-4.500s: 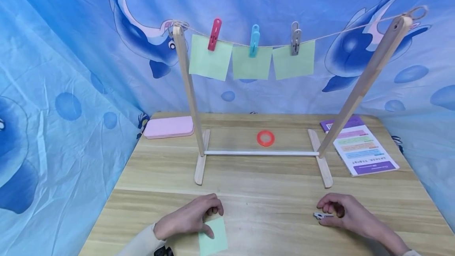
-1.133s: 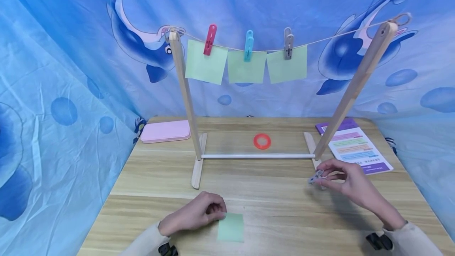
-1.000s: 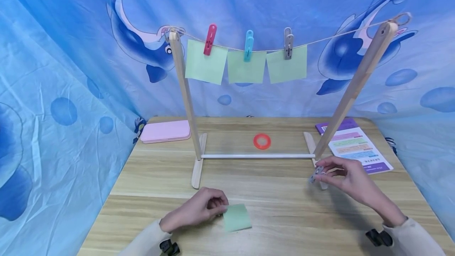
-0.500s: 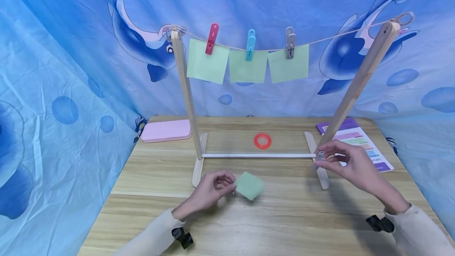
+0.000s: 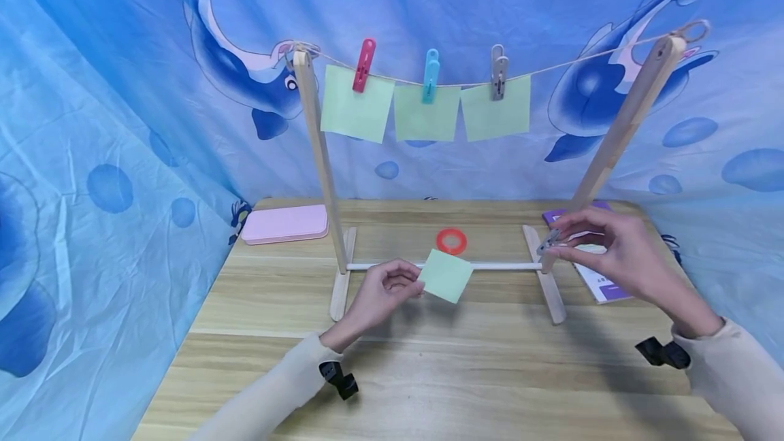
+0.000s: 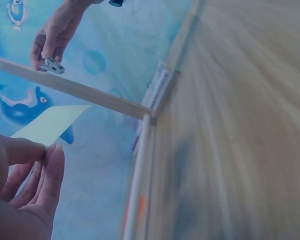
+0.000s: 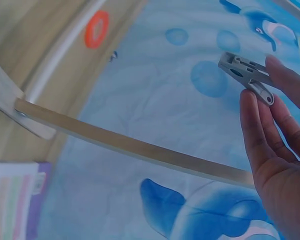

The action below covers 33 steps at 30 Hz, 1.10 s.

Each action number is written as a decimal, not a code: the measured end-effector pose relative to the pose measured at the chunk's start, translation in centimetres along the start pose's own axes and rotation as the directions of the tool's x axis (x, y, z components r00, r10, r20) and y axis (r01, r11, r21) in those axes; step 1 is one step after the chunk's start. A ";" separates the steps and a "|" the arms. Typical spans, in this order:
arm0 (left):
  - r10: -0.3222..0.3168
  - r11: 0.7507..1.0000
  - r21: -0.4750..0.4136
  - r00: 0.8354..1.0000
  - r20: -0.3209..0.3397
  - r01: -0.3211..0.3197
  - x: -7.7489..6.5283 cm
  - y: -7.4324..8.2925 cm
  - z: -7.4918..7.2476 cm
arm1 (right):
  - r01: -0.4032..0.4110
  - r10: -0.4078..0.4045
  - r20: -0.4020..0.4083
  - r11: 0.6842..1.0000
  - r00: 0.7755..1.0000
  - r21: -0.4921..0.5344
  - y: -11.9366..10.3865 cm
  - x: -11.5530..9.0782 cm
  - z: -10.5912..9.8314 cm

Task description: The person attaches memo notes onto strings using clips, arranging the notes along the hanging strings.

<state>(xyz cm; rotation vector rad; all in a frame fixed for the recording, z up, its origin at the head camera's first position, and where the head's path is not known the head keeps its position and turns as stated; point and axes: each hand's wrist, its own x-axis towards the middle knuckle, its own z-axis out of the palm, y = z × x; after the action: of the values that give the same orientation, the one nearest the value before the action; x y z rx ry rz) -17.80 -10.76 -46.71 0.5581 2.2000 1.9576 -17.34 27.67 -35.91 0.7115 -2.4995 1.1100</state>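
Observation:
Between thumb and fingers, my left hand (image 5: 386,295) pinches a square green paper note (image 5: 446,276) by its left corner, held above the table in front of the stand. A grey clothespin (image 7: 247,75) is pinched by its handle ends in my right hand (image 5: 618,250), near the stand's right post. On the string (image 5: 576,62) hang three more green notes, each under its own clip: a red clothespin (image 5: 364,65), a light blue clothespin (image 5: 431,76) and a grey clothespin (image 5: 499,73). Whether the held clothespin's jaws are parted is hard to tell.
The wooden stand has a left post (image 5: 320,155), a right post (image 5: 631,114) and a white crossbar (image 5: 508,266). Behind the bar lies a red ring (image 5: 451,231). A pink case (image 5: 285,224) sits back left; a purple and white booklet (image 5: 603,284) is partly behind my right hand.
My left hand has lifted the green note off the table and carried it forward and right. My right hand has raised the grey clothespin from near the tabletop toward the right post.

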 end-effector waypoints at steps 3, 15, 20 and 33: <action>0.012 1.000 -0.017 1.000 -0.013 -0.012 0.7 0.3 0.3 | 0.006 -0.007 -0.008 0.999 1.000 -0.036 -0.5 0.6 -0.8; 0.102 0.994 -0.032 0.993 -0.052 -0.104 4.5 2.7 2.2 | 0.123 -0.129 -0.077 0.990 0.989 -0.070 -2.7 4.6 -3.8; 0.138 0.989 -0.038 0.988 -0.068 -0.141 6.0 3.5 3.0 | 0.167 -0.180 -0.121 0.979 0.976 -0.115 -4.2 6.4 -5.1; 0.174 0.978 -0.107 0.984 -0.038 -0.177 9.4 5.4 4.5 | 0.119 -0.161 -0.202 0.972 0.966 -0.204 -7.1 9.2 -7.9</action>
<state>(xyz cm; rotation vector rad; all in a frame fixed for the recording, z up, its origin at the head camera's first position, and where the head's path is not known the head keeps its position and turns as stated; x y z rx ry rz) -23.94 -2.75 -40.74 0.7348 2.1074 2.1710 -20.39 26.69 -22.23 0.6629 -2.2923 0.8364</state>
